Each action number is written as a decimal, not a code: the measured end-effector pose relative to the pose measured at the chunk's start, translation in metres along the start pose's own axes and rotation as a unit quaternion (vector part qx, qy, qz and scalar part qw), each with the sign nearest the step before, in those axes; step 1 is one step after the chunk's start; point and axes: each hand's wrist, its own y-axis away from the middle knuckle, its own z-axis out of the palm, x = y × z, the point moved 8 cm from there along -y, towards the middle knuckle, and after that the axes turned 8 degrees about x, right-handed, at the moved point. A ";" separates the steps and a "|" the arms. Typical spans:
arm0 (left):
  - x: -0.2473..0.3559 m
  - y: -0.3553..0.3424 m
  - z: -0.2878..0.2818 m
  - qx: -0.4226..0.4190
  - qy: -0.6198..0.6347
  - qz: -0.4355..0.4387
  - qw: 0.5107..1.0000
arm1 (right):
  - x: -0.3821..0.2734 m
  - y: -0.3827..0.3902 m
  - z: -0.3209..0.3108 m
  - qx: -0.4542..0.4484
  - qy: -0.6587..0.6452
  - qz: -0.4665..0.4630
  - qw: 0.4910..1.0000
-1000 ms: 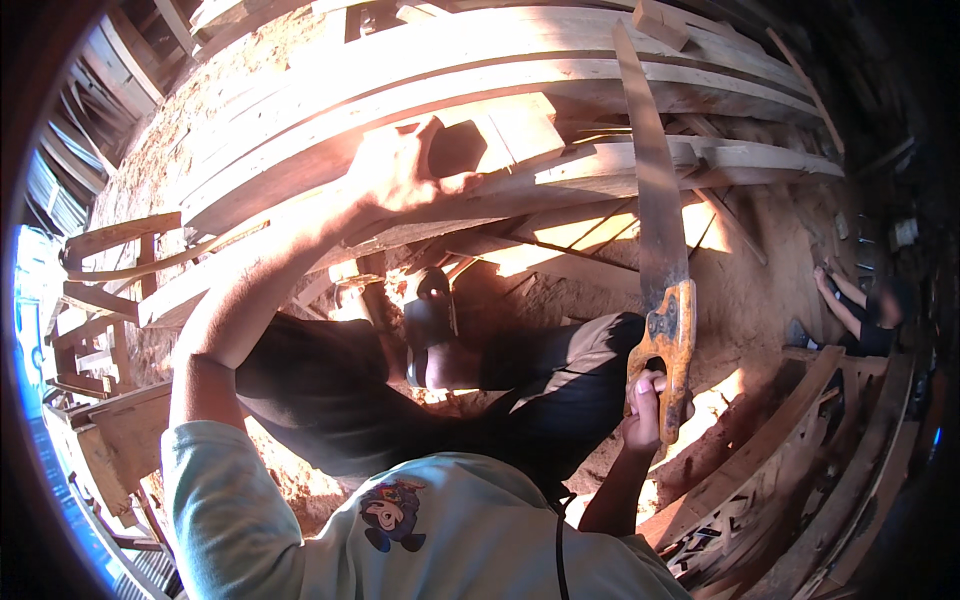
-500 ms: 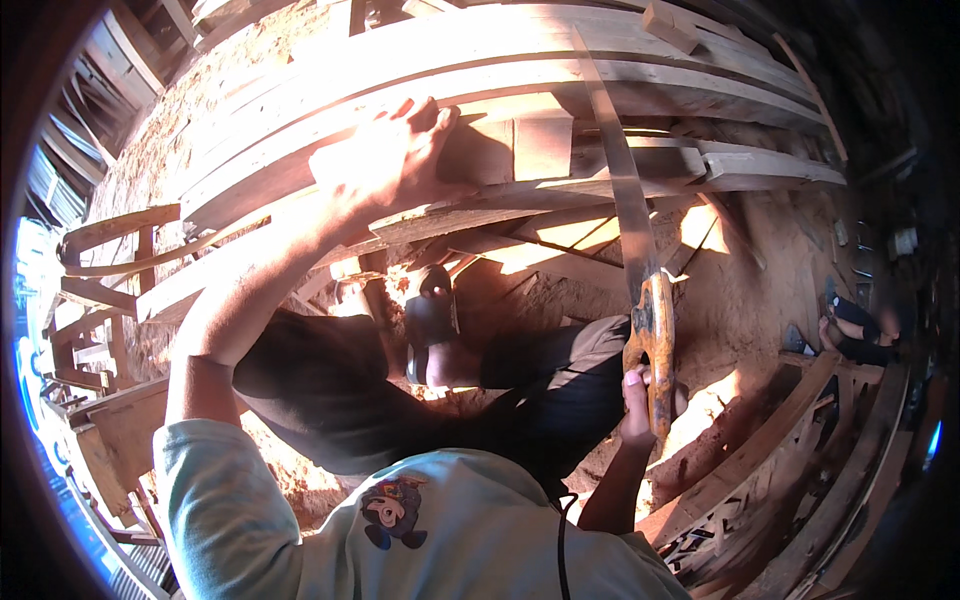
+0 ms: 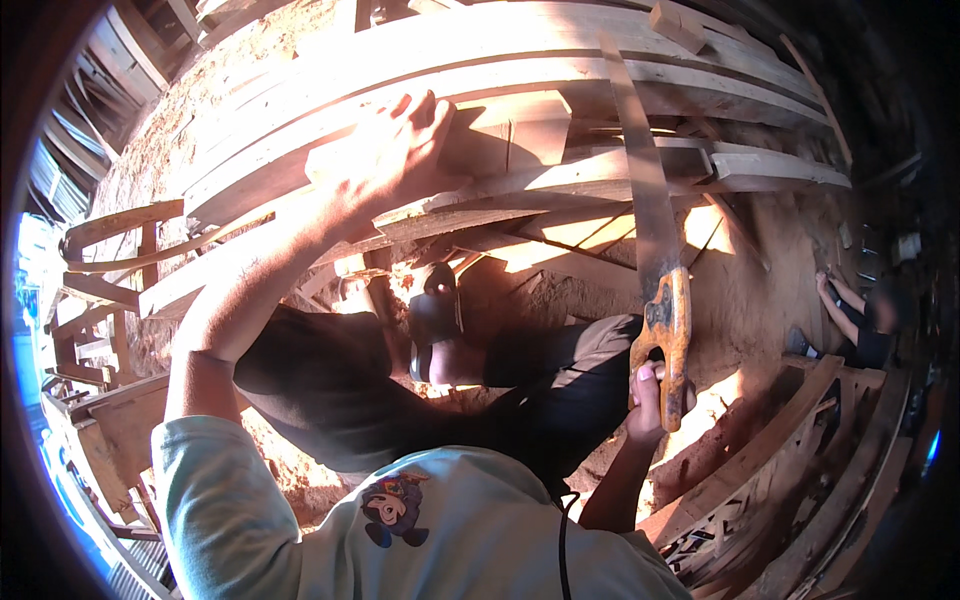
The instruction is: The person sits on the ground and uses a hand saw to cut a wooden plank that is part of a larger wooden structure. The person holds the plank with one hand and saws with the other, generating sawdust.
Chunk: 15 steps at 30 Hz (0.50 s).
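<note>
My left hand [image 3: 395, 150] is closed over a short wooden block [image 3: 535, 130], its fingers curled toward the far side. The block lies on long timber beams [image 3: 440, 75], and a thin line crosses its face near the right end. In my right hand [image 3: 648, 398] is the worn, orange-brown handle of a handsaw [image 3: 645, 180]. The saw points away from me, its blade passing over the beams to the right of the block, with a gap between blade and block. Part of my right hand's grip is hidden behind the handle.
A small wood offcut [image 3: 678, 27] sits on the far beams. Wooden frames [image 3: 110, 255] stand at the left, and more planks [image 3: 750, 450] run along the lower right. Another person [image 3: 865, 325] sits at the far right. Below me is sunlit, dusty ground.
The saw and my right hand have shifted slightly right, with the handle a little higher. My left hand stays on the block. The person at the far right has moved their arms.
</note>
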 end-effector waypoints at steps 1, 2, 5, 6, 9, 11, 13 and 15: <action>0.000 0.006 0.003 0.044 0.013 0.002 0.999 | 0.001 0.000 0.002 0.006 -0.042 0.052 0.998; -0.001 0.005 0.005 0.060 0.041 -0.013 0.997 | 0.001 0.002 0.003 0.018 -0.080 0.103 0.991; -0.006 -0.009 -0.009 0.057 0.087 -0.049 0.993 | -0.011 -0.004 0.009 0.028 -0.122 0.137 0.983; -0.007 -0.009 -0.012 0.041 0.098 -0.062 0.992 | -0.010 -0.003 0.010 0.038 -0.139 0.163 0.976; 0.010 -0.011 -0.026 0.046 0.050 -0.009 0.998 | -0.016 -0.002 0.014 0.081 -0.184 0.216 0.956; 0.018 -0.013 -0.033 -0.309 0.023 -0.077 0.948 | -0.010 -0.003 0.006 0.062 -0.169 0.202 0.963; 0.015 -0.012 -0.025 -0.294 -0.024 -0.066 0.953 | -0.010 -0.002 0.006 0.056 -0.176 0.197 0.963; 0.006 -0.009 -0.007 -0.110 -0.004 -0.030 0.993 | -0.017 -0.004 0.010 0.073 -0.197 0.197 0.958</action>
